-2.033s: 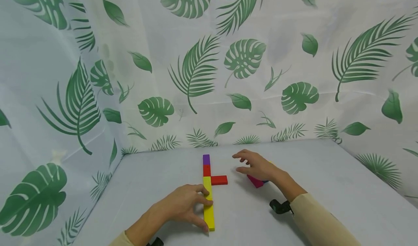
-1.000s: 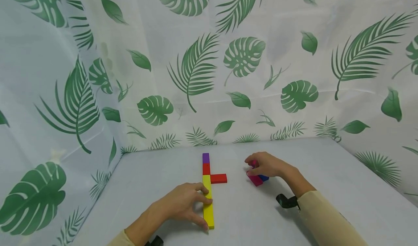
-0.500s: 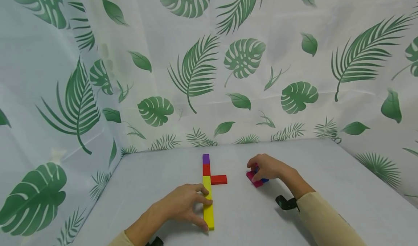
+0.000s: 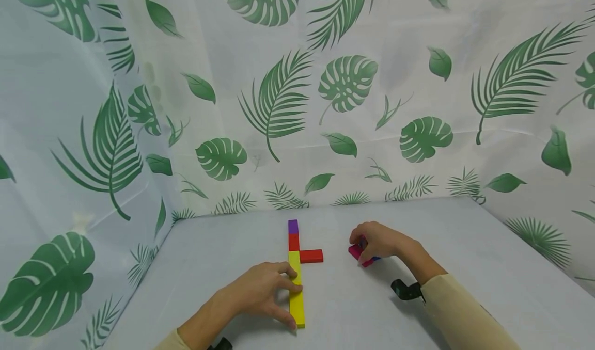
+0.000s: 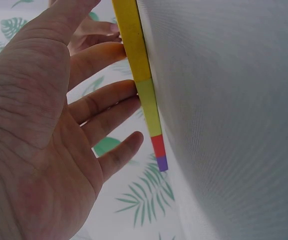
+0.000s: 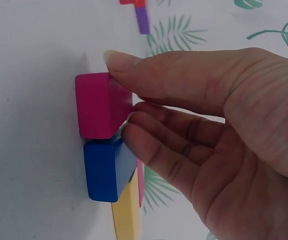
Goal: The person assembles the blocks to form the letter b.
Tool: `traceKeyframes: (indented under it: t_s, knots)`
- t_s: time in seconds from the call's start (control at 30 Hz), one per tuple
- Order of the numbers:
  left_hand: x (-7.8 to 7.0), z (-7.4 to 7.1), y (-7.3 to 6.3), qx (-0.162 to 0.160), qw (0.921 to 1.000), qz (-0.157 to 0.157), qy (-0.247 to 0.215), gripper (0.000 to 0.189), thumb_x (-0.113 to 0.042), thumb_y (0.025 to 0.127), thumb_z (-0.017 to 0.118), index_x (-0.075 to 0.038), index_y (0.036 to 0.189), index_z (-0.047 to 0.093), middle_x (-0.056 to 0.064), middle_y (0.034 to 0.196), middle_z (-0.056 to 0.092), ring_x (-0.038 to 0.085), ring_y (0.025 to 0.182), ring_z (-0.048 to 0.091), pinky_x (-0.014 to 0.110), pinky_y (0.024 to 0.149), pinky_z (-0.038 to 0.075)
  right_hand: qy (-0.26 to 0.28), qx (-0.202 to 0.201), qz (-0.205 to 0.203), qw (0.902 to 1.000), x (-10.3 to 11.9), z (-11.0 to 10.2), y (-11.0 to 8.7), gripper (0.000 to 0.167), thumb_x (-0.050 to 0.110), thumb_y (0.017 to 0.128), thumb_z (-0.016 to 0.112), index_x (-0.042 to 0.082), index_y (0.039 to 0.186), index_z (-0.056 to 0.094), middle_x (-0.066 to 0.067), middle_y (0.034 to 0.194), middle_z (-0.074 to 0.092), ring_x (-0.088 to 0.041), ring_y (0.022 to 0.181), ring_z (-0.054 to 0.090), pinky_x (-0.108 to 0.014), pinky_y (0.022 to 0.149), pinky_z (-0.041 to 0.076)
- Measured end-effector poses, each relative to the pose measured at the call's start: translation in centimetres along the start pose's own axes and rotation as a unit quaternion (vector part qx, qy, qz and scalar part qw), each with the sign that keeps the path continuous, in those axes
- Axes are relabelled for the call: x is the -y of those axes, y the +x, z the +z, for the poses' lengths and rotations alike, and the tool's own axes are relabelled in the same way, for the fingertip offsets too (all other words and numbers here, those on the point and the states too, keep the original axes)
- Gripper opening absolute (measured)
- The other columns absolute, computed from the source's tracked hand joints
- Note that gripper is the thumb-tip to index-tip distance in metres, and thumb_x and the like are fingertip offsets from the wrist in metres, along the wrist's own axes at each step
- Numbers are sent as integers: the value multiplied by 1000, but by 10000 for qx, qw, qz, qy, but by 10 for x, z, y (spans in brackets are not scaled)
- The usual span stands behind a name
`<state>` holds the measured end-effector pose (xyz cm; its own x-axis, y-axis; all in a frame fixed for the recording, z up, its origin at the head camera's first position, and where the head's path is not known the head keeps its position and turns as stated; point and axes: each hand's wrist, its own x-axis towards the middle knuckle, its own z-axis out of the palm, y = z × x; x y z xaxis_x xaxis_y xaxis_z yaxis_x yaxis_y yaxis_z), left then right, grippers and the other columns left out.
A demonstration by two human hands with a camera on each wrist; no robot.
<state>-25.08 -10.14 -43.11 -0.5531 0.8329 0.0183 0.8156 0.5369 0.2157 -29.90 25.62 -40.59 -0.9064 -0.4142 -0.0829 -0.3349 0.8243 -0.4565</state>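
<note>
A straight row of flat blocks runs away from me: a yellow strip point(image 4: 298, 314), a red block point(image 4: 294, 242) and a purple block point(image 4: 293, 226) at the far end. Another red block point(image 4: 311, 256) sticks out to the right. My left hand point(image 4: 260, 290) has its fingers spread along the yellow strip, fingertips touching it, thumb near its close end. To the right, my right hand point(image 4: 381, 239) pinches a magenta block point(image 6: 92, 106) between thumb and fingers. Right beside that lies a blue block point(image 6: 100, 170), partly hidden by the hand in the head view.
In the right wrist view, a yellow block point(image 6: 126, 212) and a thin pink edge point(image 6: 140, 187) show behind the blue one. A white cloth table point(image 4: 223, 241) meets a leaf-print curtain point(image 4: 279, 97) at the back. A black wrist camera point(image 4: 405, 290) hangs under the right forearm.
My right hand has moved right onto the loose blocks and closed its fingers on the magenta block, which has shifted slightly left. The left hand and the row have stayed still.
</note>
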Motion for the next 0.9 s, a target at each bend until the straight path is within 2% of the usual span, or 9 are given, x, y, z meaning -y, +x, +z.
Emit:
traceKeyframes:
  t_s: [0.13,0.3,0.5,0.67,0.9]
  knots:
    - [0,1,0,-10,10000,23,8,72,-81,75,72,-39,134,70,-9,134,63,10,113,61,37,104,54,-4,-36,-45,10000,-1,1,1,41,16,77,93,7,112,73,-3,101,67,-18,92,59,-34,79,58]
    - [0,1,0,-10,10000,31,32,72,-81,76,72,-39,134,70,-9,134,63,10,113,61,37,104,54,-9,-23,19,10000,0,1,1,35,17,77,93,10,107,76,-1,98,68,-16,90,59,-35,79,58]
    - [0,1,0,-25,10000,37,66,73,-82,75,72,-40,134,70,-9,134,63,10,113,61,37,104,54,-93,8,132,9999,3,2,1,39,17,77,93,9,113,78,-1,104,70,-19,96,61,-39,84,59]
    - [0,1,0,-13,10000,33,60,73,-82,75,71,-40,134,70,-9,134,63,10,113,60,37,104,54,-128,128,232,9996,7,2,0,43,18,76,94,10,115,78,-2,108,70,-21,100,61,-39,82,60]
    - [0,1,1,12,10000,19,30,72,-81,75,72,-40,134,70,-10,134,62,10,113,60,37,104,55,-195,238,275,9991,13,3,-2,49,20,74,95,12,119,77,-1,103,66,-20,98,56,-36,77,58]
